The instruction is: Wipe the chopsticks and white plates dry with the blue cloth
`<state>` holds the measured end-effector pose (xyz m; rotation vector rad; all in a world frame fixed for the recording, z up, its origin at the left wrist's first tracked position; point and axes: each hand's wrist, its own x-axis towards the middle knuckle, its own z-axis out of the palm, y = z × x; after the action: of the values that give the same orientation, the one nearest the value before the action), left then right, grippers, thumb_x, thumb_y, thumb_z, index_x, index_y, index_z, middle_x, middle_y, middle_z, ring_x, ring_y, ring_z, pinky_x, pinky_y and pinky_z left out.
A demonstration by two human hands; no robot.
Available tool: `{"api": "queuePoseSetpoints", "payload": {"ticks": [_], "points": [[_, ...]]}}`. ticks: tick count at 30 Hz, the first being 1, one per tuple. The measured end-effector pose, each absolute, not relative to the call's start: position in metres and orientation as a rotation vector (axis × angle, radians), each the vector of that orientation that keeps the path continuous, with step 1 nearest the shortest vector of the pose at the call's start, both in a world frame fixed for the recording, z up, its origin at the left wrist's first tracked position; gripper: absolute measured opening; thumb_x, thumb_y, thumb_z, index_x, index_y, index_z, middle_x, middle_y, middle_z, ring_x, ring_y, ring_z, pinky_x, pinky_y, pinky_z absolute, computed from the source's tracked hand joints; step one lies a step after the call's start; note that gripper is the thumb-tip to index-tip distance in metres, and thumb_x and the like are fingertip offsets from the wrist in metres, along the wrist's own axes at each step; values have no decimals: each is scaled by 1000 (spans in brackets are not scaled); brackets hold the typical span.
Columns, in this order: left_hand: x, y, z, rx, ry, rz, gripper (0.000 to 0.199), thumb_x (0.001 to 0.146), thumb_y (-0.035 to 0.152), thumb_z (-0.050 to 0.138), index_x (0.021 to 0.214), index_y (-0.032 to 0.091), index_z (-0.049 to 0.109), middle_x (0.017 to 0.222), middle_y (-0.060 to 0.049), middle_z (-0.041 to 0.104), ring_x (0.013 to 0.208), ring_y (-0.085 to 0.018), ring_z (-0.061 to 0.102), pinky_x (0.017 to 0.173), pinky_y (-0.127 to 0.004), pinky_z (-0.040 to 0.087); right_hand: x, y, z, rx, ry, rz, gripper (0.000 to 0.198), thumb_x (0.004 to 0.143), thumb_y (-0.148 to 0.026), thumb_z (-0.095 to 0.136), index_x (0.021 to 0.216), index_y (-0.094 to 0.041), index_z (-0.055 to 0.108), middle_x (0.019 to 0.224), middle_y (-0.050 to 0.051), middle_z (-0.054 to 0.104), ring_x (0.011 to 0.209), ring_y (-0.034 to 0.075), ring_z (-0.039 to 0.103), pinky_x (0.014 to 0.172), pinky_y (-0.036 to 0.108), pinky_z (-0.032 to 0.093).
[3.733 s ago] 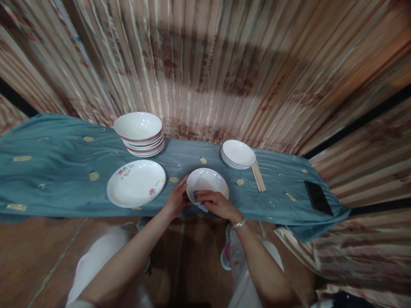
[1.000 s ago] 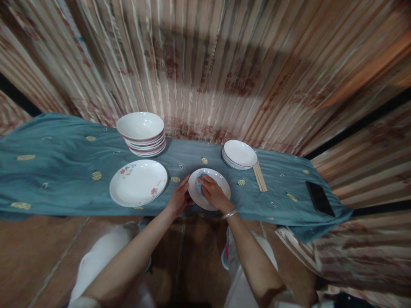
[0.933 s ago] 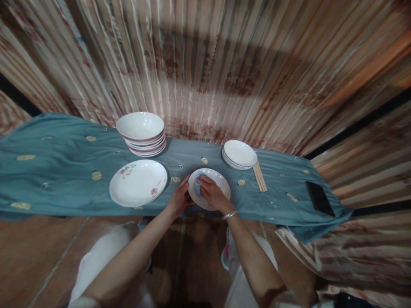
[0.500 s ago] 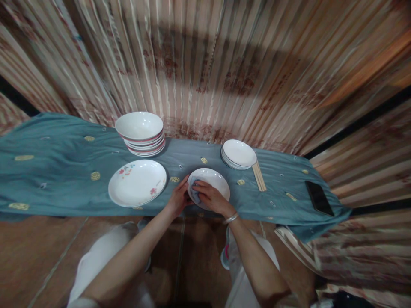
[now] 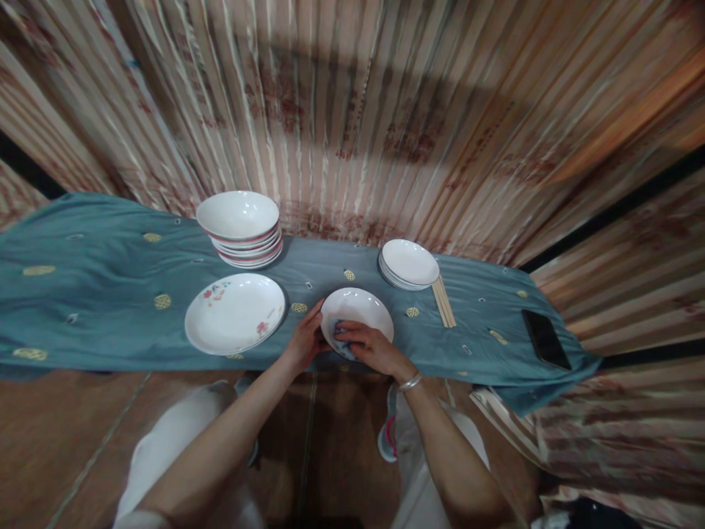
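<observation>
A white dish (image 5: 360,307), plate or shallow bowl, sits near the table's front edge between my hands. My left hand (image 5: 307,339) grips its left rim, fingers at the outside and partly hidden. Inside the dish, my right hand (image 5: 371,347) presses a bluish-grey cloth (image 5: 342,342) against the lower part of the surface. The fingers cover much of the cloth. Just left of my left hand lies a large oval plate (image 5: 234,314) with flower prints.
Behind the oval plate stands a stack of red-rimmed bowls (image 5: 239,220). Small plates (image 5: 408,263) are stacked at the right, beside several wooden chopsticks (image 5: 443,303). A black phone (image 5: 545,338) lies near the right end of the teal tablecloth (image 5: 110,294). A striped curtain (image 5: 330,110) hangs behind.
My right hand has slid the cloth down and slightly right within the dish. My left hand keeps its place on the rim.
</observation>
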<state>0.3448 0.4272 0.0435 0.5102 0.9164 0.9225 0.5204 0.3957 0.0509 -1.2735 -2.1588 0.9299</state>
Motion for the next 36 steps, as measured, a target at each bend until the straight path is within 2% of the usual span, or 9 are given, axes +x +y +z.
{"api": "queuePoseSetpoints", "payload": {"ticks": [21,29,36], "points": [[344,430,38,526,930,931,59,83,27,56,140,24,42,93,-7,68,67,-18,61,55,-33,55,549,380,43,-1419,-2075,822,43,70,-1,45,96,-21,72,121,7,64,115,20,58,103,39,42],[345,429,39,543,926,935,58,83,27,56,140,24,43,102,-9,67,69,-18,61,54,-32,54,553,380,38,-1495,-2028,730,40,71,-1,46,95,-20,72,119,9,65,114,20,59,104,40,41],[345,429,40,539,929,934,61,81,29,59,140,23,42,107,-11,66,71,-20,62,54,-33,54,553,386,34,-1569,-2032,571,41,73,-2,45,101,-19,70,122,10,64,116,20,58,104,40,41]]}}
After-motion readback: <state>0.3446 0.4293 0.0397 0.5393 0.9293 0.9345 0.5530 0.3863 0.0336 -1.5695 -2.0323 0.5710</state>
